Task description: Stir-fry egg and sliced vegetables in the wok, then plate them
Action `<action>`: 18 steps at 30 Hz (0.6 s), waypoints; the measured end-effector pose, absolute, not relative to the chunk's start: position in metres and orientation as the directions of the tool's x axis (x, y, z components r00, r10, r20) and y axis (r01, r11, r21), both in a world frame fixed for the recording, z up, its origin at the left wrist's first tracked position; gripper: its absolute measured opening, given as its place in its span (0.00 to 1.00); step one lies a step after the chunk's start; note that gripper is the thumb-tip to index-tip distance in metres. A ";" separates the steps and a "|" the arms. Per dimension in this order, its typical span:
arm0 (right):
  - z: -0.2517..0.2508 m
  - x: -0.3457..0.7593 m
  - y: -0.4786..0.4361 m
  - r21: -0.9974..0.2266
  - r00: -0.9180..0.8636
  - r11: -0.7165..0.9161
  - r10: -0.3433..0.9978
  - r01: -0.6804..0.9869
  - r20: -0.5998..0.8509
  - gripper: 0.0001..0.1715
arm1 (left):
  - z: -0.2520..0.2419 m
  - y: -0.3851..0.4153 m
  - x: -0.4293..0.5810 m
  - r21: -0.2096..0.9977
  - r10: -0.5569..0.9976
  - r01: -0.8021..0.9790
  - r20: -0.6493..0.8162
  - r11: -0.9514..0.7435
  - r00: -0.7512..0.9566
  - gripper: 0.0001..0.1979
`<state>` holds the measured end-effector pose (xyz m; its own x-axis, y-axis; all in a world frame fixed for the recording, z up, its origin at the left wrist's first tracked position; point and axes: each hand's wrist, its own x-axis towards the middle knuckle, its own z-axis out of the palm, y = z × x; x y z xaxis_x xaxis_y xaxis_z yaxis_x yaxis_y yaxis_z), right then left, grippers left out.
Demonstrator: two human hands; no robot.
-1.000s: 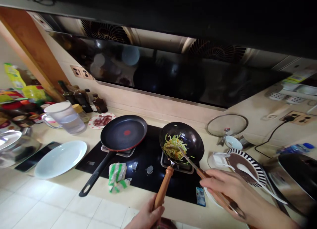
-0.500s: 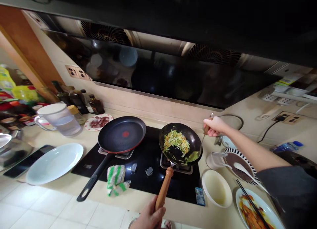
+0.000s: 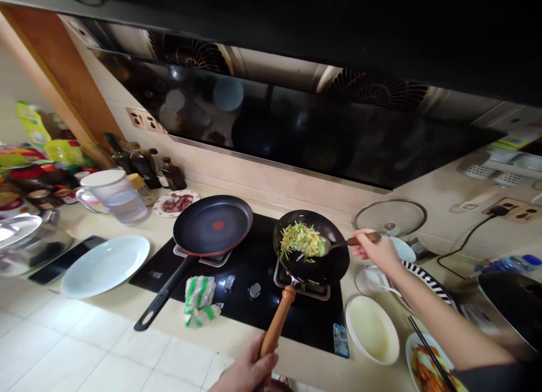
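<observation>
My left hand (image 3: 250, 365) is wrapped round the wooden handle of a black wok (image 3: 334, 262), which sits on the right burner. In the wok lies a heap of shredded green and yellow food (image 3: 300, 239), gathered toward its left side. My right hand (image 3: 372, 248) grips the wooden handle of a metal spatula (image 3: 337, 245), held low and nearly level over the right rim. The spatula's blade touches the right edge of the food and is partly covered by it.
A flat frying pan (image 3: 207, 225) rests on the left burner, with a striped cloth (image 3: 200, 299) in front. Left of the stove (image 3: 169, 273) are an oval plate (image 3: 105, 268) and a water pitcher (image 3: 114, 197). At right stand a white bowl (image 3: 372, 330) and a plate of food with chopsticks (image 3: 432, 361).
My right hand has lowered and turned the spatula from upright at the wok's right side to nearly level, its blade moving left into the food. The left hand keeps its hold.
</observation>
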<state>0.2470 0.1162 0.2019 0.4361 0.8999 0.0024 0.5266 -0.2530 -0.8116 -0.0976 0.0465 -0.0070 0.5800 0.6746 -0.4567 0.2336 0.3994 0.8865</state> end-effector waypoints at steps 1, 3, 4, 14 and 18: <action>0.195 0.242 0.112 -0.829 0.398 -0.206 0.917 0.520 0.022 0.15 | -0.001 0.047 -0.097 0.887 0.677 0.240 -0.457 0.395 0.577 0.23; 0.184 0.233 0.104 -0.776 0.249 -0.059 0.960 0.628 0.128 0.16 | 0.006 0.047 -0.095 0.892 0.683 0.237 -0.449 0.386 0.576 0.21; 0.181 0.229 0.102 -0.702 0.156 0.026 0.968 0.711 0.194 0.15 | 0.008 0.047 -0.095 0.893 0.683 0.231 -0.446 0.387 0.579 0.20; 0.179 0.209 0.043 -0.273 -0.482 0.504 0.864 0.819 0.147 0.16 | 0.005 0.037 -0.093 0.880 0.741 0.121 -0.454 0.459 0.495 0.29; 0.188 0.210 0.023 -0.278 -0.522 0.537 0.842 0.796 0.133 0.14 | 0.012 0.032 -0.089 0.887 0.787 0.108 -0.449 0.448 0.423 0.31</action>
<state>0.2099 0.0228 0.1876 -0.5222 0.8424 0.1332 0.7961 0.5374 -0.2781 -0.0894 0.0319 0.0125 0.4228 0.7871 -0.4491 0.1079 0.4483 0.8873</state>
